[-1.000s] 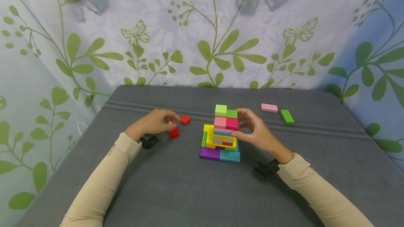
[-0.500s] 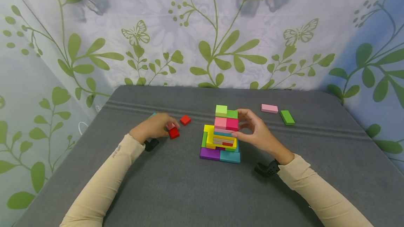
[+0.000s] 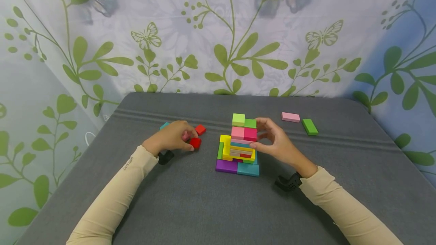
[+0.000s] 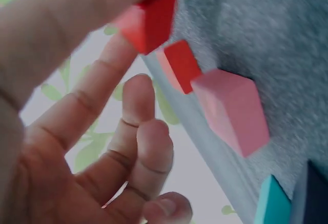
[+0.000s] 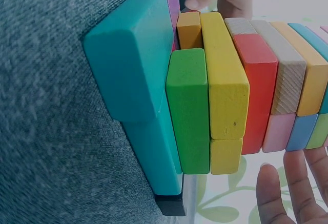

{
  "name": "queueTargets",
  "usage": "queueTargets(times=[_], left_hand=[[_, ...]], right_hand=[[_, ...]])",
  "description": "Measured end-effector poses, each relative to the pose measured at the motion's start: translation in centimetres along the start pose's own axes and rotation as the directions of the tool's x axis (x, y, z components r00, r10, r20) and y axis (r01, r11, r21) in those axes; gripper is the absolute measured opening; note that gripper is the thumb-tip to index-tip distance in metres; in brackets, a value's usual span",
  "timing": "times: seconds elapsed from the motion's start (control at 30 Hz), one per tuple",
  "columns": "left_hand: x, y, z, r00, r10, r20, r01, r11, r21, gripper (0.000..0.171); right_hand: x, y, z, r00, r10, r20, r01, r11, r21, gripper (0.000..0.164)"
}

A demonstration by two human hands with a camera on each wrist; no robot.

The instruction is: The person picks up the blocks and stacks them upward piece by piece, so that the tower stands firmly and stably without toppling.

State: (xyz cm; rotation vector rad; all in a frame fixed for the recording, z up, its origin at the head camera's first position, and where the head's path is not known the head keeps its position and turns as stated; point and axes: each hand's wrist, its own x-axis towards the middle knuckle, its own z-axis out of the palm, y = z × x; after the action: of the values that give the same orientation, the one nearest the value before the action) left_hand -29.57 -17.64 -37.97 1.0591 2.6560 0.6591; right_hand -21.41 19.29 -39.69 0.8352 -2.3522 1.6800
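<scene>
My left hand pinches a small red block between thumb and index finger; in the left wrist view that red block is partly covered by a finger. A pink block and a second red block lie close by on the table. My right hand holds the right side of a tower of coloured blocks, thumb at the front and fingers at the back. In the right wrist view, fingertips of the right hand meet the tower's blocks; the thumb is out of view.
A teal block lies behind the left hand. Back right of the tower are a pink block and a green block. The grey table ends at a patterned cloth.
My left hand has shifted right, and the nearer red block has moved a little right with it. The teal block has come into sight. My right hand and the tower look still.
</scene>
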Motion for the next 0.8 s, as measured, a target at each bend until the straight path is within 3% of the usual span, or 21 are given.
queueTargets(times=[0.3, 0.4, 0.6, 0.8], left_hand=[[0.3, 1.7, -0.4, 0.994, 0.061, -0.095, -0.069, 0.994, -0.081, 0.033], [0.5, 2.3, -0.6, 0.984, 0.084, -0.155, -0.098, 0.991, -0.085, 0.034], [1.1, 3.7, -1.2, 0.934, 0.140, -0.329, -0.196, 0.970, -0.144, 0.035], [1.7, 5.2, -1.8, 0.879, 0.176, -0.443, -0.291, 0.934, -0.207, 0.035]], right_hand=[[0.0, -0.1, 0.0, 1.000, 0.002, 0.000, -0.002, 1.000, 0.003, 0.058], [0.0, -0.1, 0.0, 1.000, 0.005, 0.000, -0.005, 1.000, 0.004, 0.059], [0.1, -0.1, 0.0, 1.000, 0.004, 0.006, -0.004, 1.000, 0.005, 0.059], [0.1, -0.1, 0.0, 1.000, -0.005, 0.004, 0.005, 1.000, 0.009, 0.058]])
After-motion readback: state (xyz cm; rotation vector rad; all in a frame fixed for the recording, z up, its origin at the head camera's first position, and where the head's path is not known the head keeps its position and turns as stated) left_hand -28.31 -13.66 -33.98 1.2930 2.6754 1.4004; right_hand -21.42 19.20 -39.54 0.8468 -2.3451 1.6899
